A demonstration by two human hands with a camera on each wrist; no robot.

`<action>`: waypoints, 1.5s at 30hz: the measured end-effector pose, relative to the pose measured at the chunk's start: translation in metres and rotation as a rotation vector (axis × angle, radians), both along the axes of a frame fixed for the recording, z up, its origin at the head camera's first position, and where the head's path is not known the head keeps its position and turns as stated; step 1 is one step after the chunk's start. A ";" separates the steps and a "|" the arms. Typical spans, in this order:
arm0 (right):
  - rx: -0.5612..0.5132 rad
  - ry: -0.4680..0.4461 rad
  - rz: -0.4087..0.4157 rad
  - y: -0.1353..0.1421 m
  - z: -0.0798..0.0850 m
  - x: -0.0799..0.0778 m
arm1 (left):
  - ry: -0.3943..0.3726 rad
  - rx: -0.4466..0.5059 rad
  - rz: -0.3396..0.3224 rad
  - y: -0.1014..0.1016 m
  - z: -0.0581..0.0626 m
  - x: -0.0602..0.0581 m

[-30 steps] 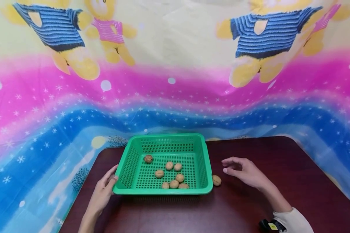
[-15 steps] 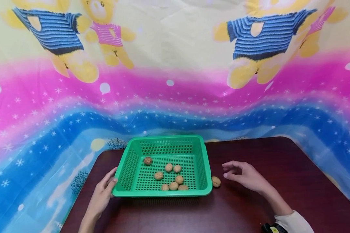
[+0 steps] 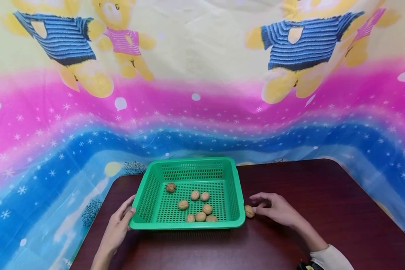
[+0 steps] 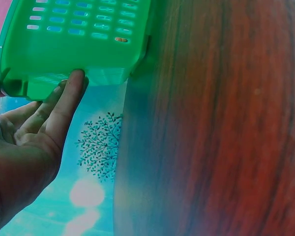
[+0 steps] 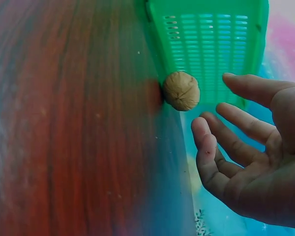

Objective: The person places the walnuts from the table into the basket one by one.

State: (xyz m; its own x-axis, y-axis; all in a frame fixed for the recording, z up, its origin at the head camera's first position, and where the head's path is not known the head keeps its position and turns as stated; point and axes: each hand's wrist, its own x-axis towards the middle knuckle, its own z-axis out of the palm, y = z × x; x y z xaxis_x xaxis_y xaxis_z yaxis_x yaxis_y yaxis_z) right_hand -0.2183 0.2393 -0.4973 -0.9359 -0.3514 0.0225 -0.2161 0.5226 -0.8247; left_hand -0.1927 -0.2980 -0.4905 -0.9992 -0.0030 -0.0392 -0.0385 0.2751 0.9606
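Note:
A green plastic basket (image 3: 187, 225) with slotted walls stands on the table, with several walnuts (image 3: 195, 195) scattered on its floor. My left hand (image 3: 116, 227) holds the basket's left rim; in the left wrist view its fingers (image 4: 64, 110) lie against the outer wall, and the thumb is mostly cut off at the image edge. One loose walnut (image 3: 249, 211) lies on the table just outside the basket's right wall. Beside it is my right hand (image 3: 273, 210), fingers loosely bent and parted; in the right wrist view they stand apart from the walnut (image 5: 181, 91).
The dark reddish-brown table (image 3: 324, 210) has rounded far corners. Behind it and at its sides hangs a cloth (image 3: 195, 123) printed with bears and snowflakes. A dark band (image 3: 308, 266) shows at the right sleeve's cuff.
My right hand has moved left and slightly down, closer to the loose walnut. The left hand stays at the basket's rim. The whole head view has shifted slightly.

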 end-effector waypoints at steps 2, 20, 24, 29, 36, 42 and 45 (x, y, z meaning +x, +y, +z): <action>0.005 -0.001 0.000 -0.003 -0.001 0.000 | -0.008 0.001 0.003 0.000 0.000 0.001; 0.055 -0.033 0.060 -0.010 -0.011 -0.006 | 0.005 0.009 0.009 0.000 -0.002 0.004; 0.056 -0.033 0.054 -0.008 -0.010 -0.006 | -0.010 0.002 0.013 0.000 -0.001 0.003; 0.043 -0.001 0.022 -0.002 -0.003 -0.008 | -0.013 -0.009 0.012 0.001 0.001 0.001; -0.003 0.029 -0.049 0.007 0.016 -0.009 | 0.010 -0.015 0.012 0.003 0.003 -0.001; -0.039 0.015 -0.116 0.009 0.036 -0.009 | 0.008 -0.020 0.012 0.002 0.002 0.000; -0.062 0.038 -0.118 0.007 0.043 -0.008 | 0.007 -0.019 0.011 0.001 0.001 0.000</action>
